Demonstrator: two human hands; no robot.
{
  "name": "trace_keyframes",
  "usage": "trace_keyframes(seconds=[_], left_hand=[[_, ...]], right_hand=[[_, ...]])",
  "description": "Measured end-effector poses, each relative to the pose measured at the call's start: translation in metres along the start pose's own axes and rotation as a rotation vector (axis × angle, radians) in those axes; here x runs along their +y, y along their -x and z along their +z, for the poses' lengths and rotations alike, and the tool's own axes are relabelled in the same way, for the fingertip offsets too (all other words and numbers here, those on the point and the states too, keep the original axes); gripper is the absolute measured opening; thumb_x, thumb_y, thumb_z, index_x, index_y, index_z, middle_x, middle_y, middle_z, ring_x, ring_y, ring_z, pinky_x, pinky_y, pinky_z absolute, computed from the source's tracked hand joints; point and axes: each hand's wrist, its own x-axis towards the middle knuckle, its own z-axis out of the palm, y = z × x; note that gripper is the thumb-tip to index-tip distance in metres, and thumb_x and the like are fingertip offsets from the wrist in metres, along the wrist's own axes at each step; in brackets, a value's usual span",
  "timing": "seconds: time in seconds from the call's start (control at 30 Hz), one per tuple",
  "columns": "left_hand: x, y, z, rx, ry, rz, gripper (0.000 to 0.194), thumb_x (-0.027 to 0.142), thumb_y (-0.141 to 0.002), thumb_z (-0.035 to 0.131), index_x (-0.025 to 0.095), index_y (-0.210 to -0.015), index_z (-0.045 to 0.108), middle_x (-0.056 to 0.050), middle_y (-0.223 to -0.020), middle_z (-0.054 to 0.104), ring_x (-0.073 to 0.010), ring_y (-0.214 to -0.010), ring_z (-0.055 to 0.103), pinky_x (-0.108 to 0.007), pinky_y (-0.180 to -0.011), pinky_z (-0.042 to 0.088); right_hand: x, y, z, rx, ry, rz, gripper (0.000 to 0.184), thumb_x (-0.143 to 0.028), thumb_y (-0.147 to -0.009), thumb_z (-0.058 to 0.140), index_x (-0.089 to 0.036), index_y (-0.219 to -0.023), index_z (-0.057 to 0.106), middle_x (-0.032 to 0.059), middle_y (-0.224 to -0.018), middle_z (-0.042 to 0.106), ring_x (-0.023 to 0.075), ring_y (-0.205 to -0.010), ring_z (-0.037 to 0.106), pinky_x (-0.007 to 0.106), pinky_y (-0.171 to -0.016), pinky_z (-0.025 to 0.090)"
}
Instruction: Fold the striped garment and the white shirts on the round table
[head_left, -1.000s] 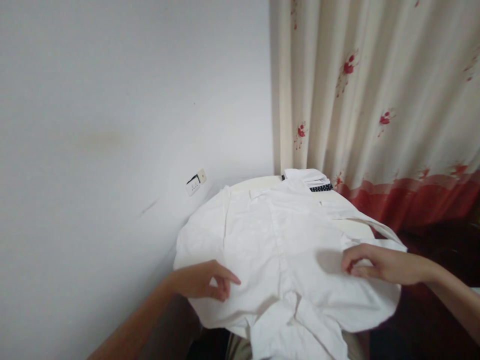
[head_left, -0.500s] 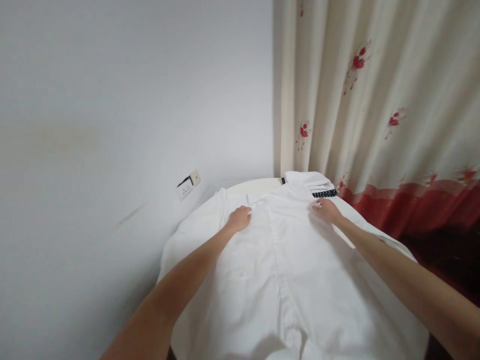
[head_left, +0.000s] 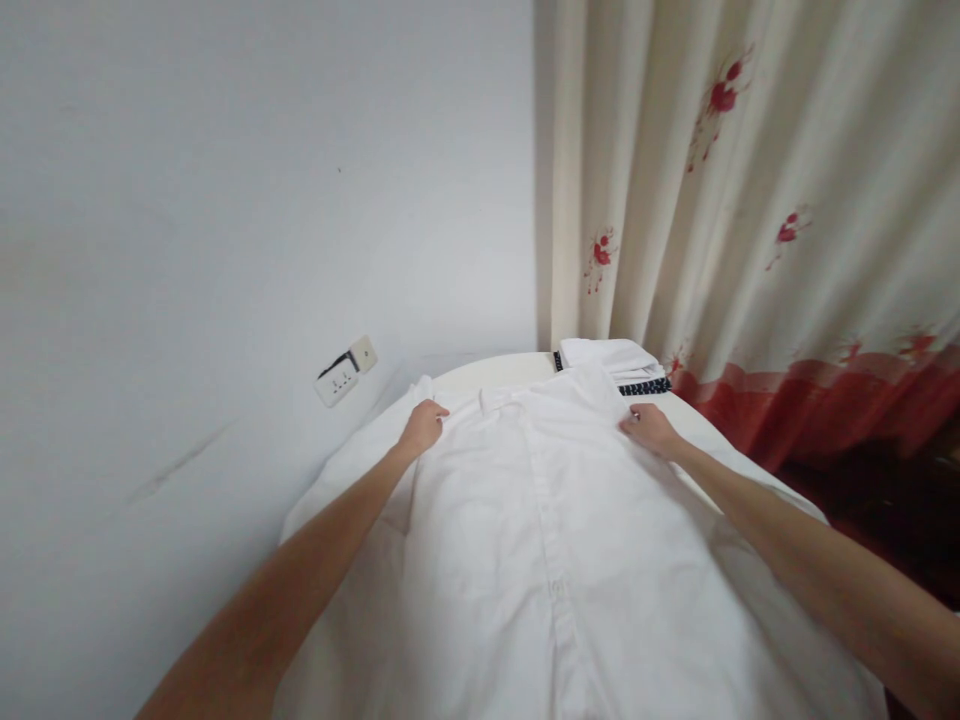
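A white button-up shirt [head_left: 495, 540] lies spread over a round white table [head_left: 495, 372], its button strip running down the middle towards me. At the shirt's far left edge, my left hand [head_left: 424, 426] is closed on the fabric. My right hand [head_left: 649, 430] pinches the cloth at the far right edge, level with the left. Between the two hands the fabric stretches across, with soft creases. The near part of the shirt runs out of the bottom of the view.
Folded white cloth with a black dotted item [head_left: 611, 362] sits at the table's far edge. A wall [head_left: 270, 220] with a socket [head_left: 337, 382] borders the left. Behind and to the right hangs a cream and red curtain [head_left: 667, 180].
Both hands have reached forward from the shirt's near part to its far edge and closed on it. In the last half second, the left hand has moved further left.
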Motion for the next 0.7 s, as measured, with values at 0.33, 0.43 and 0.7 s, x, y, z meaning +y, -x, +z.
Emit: trace_keyframes(seconds=[0.33, 0.43, 0.7], left_hand=[[0.01, 0.03, -0.061, -0.23, 0.036, 0.108, 0.034, 0.01, -0.061, 0.058, 0.021, -0.084, 0.081, -0.007, -0.101, 0.079, -0.0258, -0.112, 0.068, -0.03, -0.1, 0.049], [0.02, 0.032, -0.062, -0.329, 0.018, 0.07, 0.027, 0.01, -0.055, 0.064, 0.021, -0.074, 0.079, -0.007, -0.087, 0.08, -0.0274, -0.097, 0.073, -0.031, -0.088, 0.054], [0.034, 0.02, -0.049, -0.247, -0.001, -0.148, 0.024, 0.028, -0.067, 0.076, 0.011, -0.084, 0.075, -0.019, -0.079, 0.075, -0.0306, -0.086, 0.074, -0.033, -0.075, 0.055]], right_hand=[[0.01, 0.055, -0.047, -0.084, 0.099, -0.027, 0.018, -0.021, -0.075, 0.069, -0.014, -0.09, 0.076, 0.0117, -0.088, 0.075, 0.0249, -0.088, 0.07, 0.027, -0.074, 0.048], [0.005, 0.063, -0.05, -0.198, 0.128, -0.008, 0.009, -0.017, -0.061, 0.076, -0.015, -0.07, 0.073, 0.0084, -0.068, 0.072, 0.0255, -0.072, 0.071, 0.029, -0.066, 0.05], [-0.019, 0.023, -0.044, -0.134, 0.074, 0.122, 0.02, -0.025, -0.065, 0.079, -0.009, -0.074, 0.072, 0.0117, -0.06, 0.067, 0.026, -0.064, 0.07, 0.031, -0.059, 0.053]])
